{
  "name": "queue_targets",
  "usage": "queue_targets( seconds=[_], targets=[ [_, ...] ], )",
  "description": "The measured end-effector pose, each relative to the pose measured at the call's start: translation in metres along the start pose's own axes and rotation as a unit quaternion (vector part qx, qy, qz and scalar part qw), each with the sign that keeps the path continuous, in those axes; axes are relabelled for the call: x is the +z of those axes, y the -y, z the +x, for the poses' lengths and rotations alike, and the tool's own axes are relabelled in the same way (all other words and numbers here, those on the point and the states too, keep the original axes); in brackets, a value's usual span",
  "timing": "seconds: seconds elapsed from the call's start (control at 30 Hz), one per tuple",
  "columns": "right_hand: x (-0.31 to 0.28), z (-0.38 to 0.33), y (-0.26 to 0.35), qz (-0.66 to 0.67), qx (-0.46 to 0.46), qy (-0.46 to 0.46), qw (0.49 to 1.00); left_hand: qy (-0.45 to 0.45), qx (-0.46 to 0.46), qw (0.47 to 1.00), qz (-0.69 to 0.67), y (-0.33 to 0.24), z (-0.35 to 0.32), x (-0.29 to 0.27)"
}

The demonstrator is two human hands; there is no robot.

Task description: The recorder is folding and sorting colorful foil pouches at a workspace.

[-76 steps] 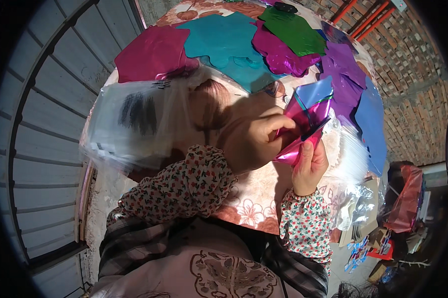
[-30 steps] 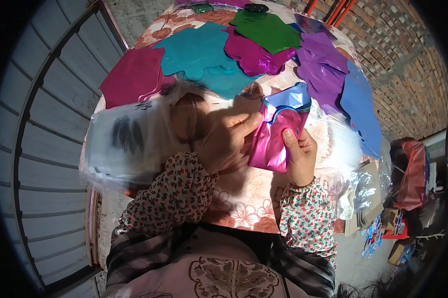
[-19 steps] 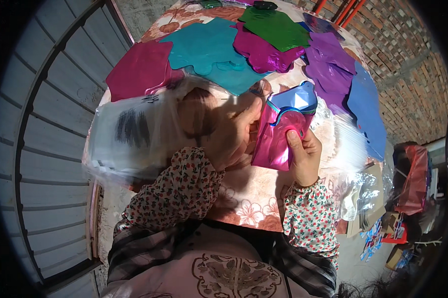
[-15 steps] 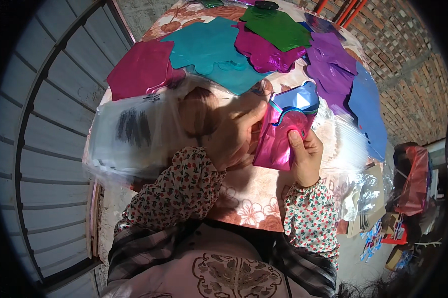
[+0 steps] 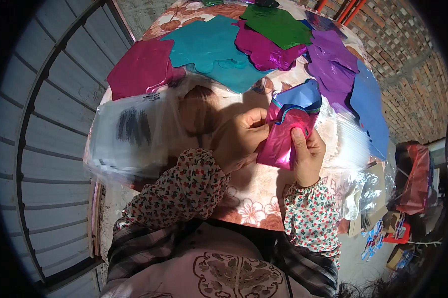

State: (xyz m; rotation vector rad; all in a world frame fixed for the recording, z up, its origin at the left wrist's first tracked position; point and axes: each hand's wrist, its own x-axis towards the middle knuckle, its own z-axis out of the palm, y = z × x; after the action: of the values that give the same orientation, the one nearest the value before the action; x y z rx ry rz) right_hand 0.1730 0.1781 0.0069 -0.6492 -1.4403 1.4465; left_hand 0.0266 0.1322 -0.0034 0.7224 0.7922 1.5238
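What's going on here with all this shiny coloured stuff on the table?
A person in floral sleeves holds folded foil balloons with both hands: a pink foil balloon with a blue foil balloon tucked behind it. The left hand grips the left edge, and the right hand pinches the lower right. A clear plastic bag lies beside the left forearm. More flat foil pieces, teal, green and purple, are spread across the flower-patterned table.

Both hands meet over the middle of the table [image 5: 263, 198], the left hand [image 5: 241, 141] and right hand [image 5: 308, 159] gripping a folded foil balloon [image 5: 286, 136] between them. A clear plastic bag [image 5: 134, 134] lies to the left. Flat foil balloons [image 5: 263, 44] spread across the table's far side, behind the hands.
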Motion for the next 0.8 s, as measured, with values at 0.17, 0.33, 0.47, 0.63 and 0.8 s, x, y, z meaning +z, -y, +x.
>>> queue_targets(
  seconds=[0.17,0.33,0.47,0.63,0.8],
  targets=[
    [-0.001,-0.001,-0.001,-0.02,-0.01,-0.008,1.0,0.049,-0.076,0.99,-0.111,-0.002,-0.003,0.004],
    [0.003,-0.001,0.003,-0.032,-0.005,-0.018,0.999,0.061,0.02,0.997,0.048,0.002,-0.001,0.003],
    [0.006,0.0,0.004,-0.035,-0.016,-0.044,0.998,-0.01,0.167,0.978,0.127,0.005,-0.001,0.014],
    [0.005,0.0,0.004,-0.028,-0.014,-0.063,0.998,-0.07,0.116,0.964,0.229,-0.013,-0.006,0.007],
    [0.004,-0.001,0.002,-0.055,-0.029,-0.06,0.996,-0.053,0.106,0.936,0.332,-0.017,-0.006,0.005]
  ],
)
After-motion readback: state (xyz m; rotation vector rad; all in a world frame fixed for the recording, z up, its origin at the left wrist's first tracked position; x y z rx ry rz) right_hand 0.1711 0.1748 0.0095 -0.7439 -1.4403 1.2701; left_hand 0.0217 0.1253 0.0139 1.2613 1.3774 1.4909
